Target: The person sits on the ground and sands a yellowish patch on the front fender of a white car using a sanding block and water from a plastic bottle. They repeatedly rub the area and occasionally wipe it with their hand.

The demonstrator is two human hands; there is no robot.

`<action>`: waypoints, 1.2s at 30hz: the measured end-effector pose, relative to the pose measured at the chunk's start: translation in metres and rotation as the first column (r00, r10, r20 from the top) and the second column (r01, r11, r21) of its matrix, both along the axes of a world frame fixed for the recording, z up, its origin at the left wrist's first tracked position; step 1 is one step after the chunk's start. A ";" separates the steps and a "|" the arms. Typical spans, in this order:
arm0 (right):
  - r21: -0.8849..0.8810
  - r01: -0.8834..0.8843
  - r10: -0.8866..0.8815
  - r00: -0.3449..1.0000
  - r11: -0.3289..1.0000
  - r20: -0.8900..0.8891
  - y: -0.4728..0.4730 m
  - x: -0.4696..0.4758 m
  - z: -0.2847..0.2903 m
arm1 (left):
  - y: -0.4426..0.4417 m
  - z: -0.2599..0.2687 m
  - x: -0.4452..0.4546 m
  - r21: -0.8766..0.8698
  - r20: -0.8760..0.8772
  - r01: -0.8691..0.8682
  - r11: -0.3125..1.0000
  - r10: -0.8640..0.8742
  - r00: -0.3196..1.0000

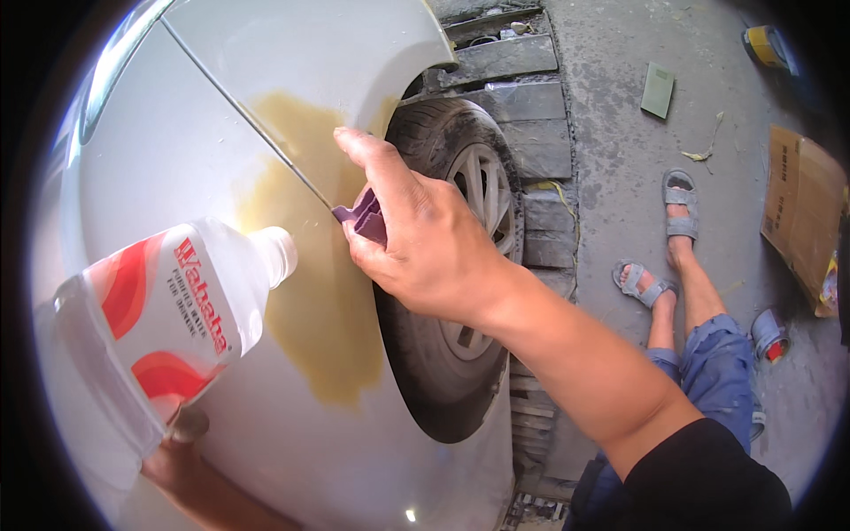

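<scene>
My right hand [425, 232] pinches a folded piece of purple sandpaper [372, 216] against the silver car body [265, 40], just below a panel seam [246, 116]. One finger is stretched out above the fold. Around the hand spreads a yellowish-brown patch [319, 332] on the paint, crossing the seam. At the lower left, a clear Wahaha water bottle [192, 312] tilts with its neck towards the patch. My left hand [176, 448] grips its lower part and is mostly hidden behind it. Whether the bottle's mouth is capped I cannot tell.
A car wheel [478, 192] sits in the arch right beside my right hand. Slats [531, 143] run along the floor past the tyre. Two feet in grey sandals [680, 206] stand on concrete, near a cardboard box [800, 206]. A flat green piece [657, 89] and a yellow can [767, 46] lie farther off.
</scene>
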State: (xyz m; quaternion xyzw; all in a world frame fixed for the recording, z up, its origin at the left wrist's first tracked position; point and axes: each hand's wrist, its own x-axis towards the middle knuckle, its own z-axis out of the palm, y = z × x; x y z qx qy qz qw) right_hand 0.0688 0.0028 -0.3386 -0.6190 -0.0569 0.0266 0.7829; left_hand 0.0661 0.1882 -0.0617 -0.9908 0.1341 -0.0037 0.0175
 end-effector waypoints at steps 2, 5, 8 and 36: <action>-0.017 -0.005 0.004 1.000 1.000 -0.014 0.001 -0.015 -0.004 | 0.000 -0.003 0.003 -0.001 0.000 0.003 1.000 -0.003 1.000; -0.009 -0.090 0.088 0.992 0.996 -0.091 0.001 -0.063 -0.026 | 0.000 -0.003 0.008 0.005 -0.001 0.008 1.000 -0.008 1.000; 0.114 0.004 0.023 0.972 0.993 -0.232 -0.019 -0.055 -0.017 | 0.002 -0.005 0.004 0.003 0.002 -0.002 1.000 0.002 1.000; -0.010 -0.117 0.117 0.993 0.993 -0.006 -0.009 0.056 0.022 | -0.001 -0.007 -0.010 0.068 0.029 0.005 0.998 -0.007 1.000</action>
